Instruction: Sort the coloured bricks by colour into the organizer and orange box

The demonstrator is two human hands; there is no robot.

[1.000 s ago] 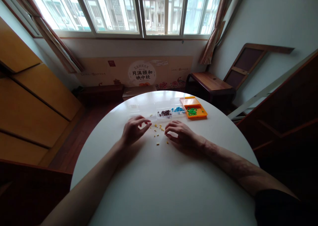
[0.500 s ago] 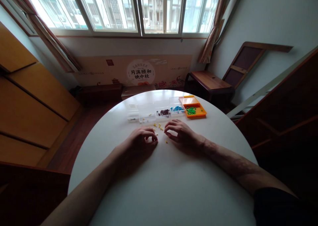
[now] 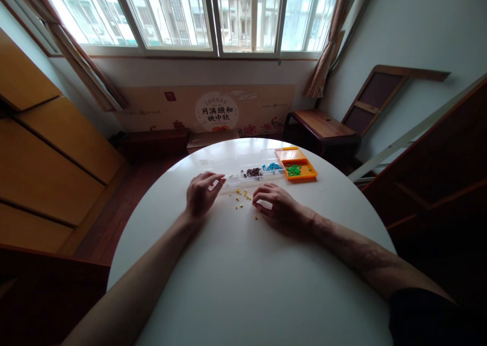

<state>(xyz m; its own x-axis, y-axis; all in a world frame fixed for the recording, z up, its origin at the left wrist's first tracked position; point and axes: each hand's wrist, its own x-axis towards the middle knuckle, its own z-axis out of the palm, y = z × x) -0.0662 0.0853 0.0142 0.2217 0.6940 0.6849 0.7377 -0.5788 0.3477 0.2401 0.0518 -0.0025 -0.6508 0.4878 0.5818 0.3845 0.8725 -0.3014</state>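
My left hand (image 3: 202,194) is over the near edge of a clear plastic box (image 3: 231,182), thumb and forefinger pinched together. Whatever lies between those fingertips is too small to make out. Several tiny yellow and whitish pieces (image 3: 238,192) are scattered on the white table between my hands. Beside them rests my right hand (image 3: 277,203), its fingers curled and thumb and forefinger meeting; I cannot see what they hold, if anything. One loose yellow piece (image 3: 256,217) lies just below the right fingertips.
A clear box of dark brown pieces (image 3: 251,172), a clear box of blue pieces (image 3: 272,167) and an orange box (image 3: 312,174) holding green pieces (image 3: 294,170) form a row with lids raised. The round white table (image 3: 243,285) has its far edge behind them. A wooden chair (image 3: 323,124) stands beyond.
My left hand has moved up and left from the scattered yellow pieces to the clear box, uncovering some pieces. My right hand has stayed nearly still.
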